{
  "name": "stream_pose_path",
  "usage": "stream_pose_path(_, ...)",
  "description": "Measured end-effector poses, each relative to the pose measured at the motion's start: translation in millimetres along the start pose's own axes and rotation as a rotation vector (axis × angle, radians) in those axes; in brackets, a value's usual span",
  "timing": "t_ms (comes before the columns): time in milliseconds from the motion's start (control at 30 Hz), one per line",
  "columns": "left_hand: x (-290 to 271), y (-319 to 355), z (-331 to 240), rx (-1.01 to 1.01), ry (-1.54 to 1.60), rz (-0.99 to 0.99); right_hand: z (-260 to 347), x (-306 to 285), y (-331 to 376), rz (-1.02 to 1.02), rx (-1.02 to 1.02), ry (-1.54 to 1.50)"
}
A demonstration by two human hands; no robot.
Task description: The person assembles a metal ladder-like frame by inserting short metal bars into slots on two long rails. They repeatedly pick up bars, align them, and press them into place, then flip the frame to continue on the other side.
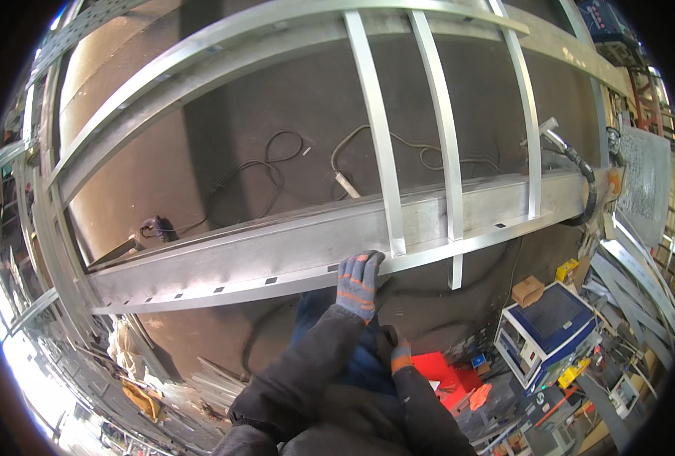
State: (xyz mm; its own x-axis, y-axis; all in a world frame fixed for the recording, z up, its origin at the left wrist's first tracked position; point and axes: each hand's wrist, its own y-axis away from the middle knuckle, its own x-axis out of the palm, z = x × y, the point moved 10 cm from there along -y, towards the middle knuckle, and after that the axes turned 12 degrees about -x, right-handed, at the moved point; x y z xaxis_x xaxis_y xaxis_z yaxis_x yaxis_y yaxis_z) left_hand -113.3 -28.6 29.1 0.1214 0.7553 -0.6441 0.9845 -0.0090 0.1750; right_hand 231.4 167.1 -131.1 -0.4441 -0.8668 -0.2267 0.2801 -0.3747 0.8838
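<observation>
Aluminium frame rail (276,258) runs across the middle, and my gloved left hand (357,283) lies flat on its lower edge, fingers loose, just bracing it I reckon. Right hand (400,356) hangs low by my lap; can't tell its grip. Next move probably needs steadying near that crossbar (379,144).

Gloved hands, dark sleeves

Left hand (358,283) and right hand (400,355) wear grey knit gloves with orange bands; sleeves black.
</observation>
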Motion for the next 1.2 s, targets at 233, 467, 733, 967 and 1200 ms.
stream_pose_path(233,-119,176,105,-0.354,0.124,-0.110,71,77,-7,0.500,-0.565,0.569)
stream_pose_path(467,-181,456,298,-1.310,0.265,-0.389,134,213,108,0.776,-1.135,1.083)
stream_pose_path(733,-349,517,472,-1.302,0.236,-1.033,78,418,222,1.061,-1.364,1.269)
stream_pose_path(967,-654,444,662,-1.318,-0.497,-0.755,-99,557,316,1.133,-1.089,1.148)
stream_pose_path(1200,-683,367,741,-1.066,-0.190,-0.164,-195,742,455,1.070,-1.128,1.017)
